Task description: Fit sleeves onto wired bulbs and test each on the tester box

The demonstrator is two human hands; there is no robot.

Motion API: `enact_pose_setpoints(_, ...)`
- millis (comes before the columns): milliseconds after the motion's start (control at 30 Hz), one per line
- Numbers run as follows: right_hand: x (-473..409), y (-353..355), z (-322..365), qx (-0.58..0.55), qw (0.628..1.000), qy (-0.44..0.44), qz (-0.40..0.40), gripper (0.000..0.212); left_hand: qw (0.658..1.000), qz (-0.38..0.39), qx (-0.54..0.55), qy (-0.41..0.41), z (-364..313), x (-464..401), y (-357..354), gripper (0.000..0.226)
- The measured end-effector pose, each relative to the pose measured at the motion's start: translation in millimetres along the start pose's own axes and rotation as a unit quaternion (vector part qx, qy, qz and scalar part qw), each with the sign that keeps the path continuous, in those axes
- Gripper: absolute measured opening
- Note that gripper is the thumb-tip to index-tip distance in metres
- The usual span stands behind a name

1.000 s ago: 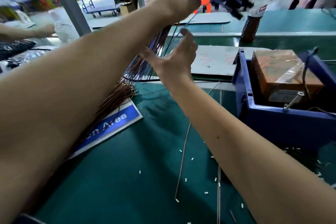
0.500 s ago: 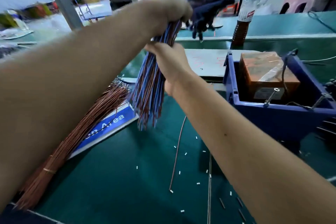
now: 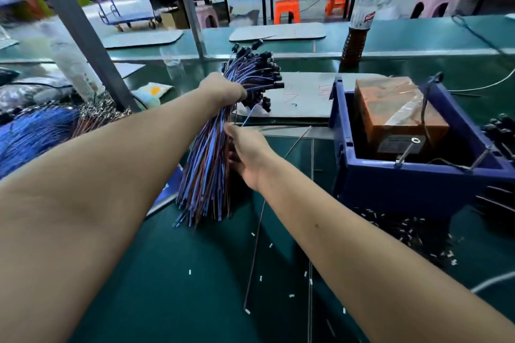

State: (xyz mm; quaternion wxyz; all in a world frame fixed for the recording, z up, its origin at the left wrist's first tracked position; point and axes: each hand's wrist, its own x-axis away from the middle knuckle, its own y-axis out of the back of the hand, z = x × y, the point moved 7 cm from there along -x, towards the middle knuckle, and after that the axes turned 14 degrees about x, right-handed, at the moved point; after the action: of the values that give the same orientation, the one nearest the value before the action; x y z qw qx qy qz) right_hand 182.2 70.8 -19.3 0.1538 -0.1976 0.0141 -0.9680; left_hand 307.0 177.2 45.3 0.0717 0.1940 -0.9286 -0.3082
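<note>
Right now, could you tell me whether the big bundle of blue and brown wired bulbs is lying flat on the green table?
No, the left hand grips the bundle upright, wire ends hanging above the green table.

Behind your bench a drink bottle (image 3: 359,22) stood upright; farther back you had orange stools (image 3: 287,11) and a blue cart (image 3: 131,18).

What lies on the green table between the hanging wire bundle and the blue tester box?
In the head view, the right hand and forearm fill that stretch, touching the wire bundle; the blue tester box stands apart.
</note>
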Motion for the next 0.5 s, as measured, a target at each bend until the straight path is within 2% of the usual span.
enact_pose_setpoints(133, -8, 10, -6, 0.018, 0.998, -0.022, -0.056, 0.013, 0.994, 0.003, -0.106, -0.023, 5, -2, 2, 0.036)
enact_pose_setpoints(300, 0, 24, 2, 0.179, 0.974, 0.032, -0.136, 0.020, 0.984, 0.032, -0.174, -0.034, 4, 5, 0, 0.030)
enact_pose_setpoints(333, 7, 30, 9, 0.249, 0.954, 0.061, -0.158, 0.020, 0.980, 0.031, -0.192, -0.037, 4, 8, -1, 0.028)
enact_pose_setpoints(400, 23, 43, 26, 0.415, 0.871, 0.126, -0.230, 0.019, 0.975, 0.020, -0.218, -0.042, 6, 16, -3, 0.024)
enact_pose_setpoints(467, 41, 51, 40, 0.528, 0.782, 0.171, -0.283, 0.011, 0.974, -0.013, -0.223, -0.049, 9, 22, -4, 0.038)
enact_pose_setpoints(500, 45, 55, 43, 0.568, 0.751, 0.172, -0.289, 0.020, 0.972, -0.032, -0.225, -0.055, 10, 25, -5, 0.050)
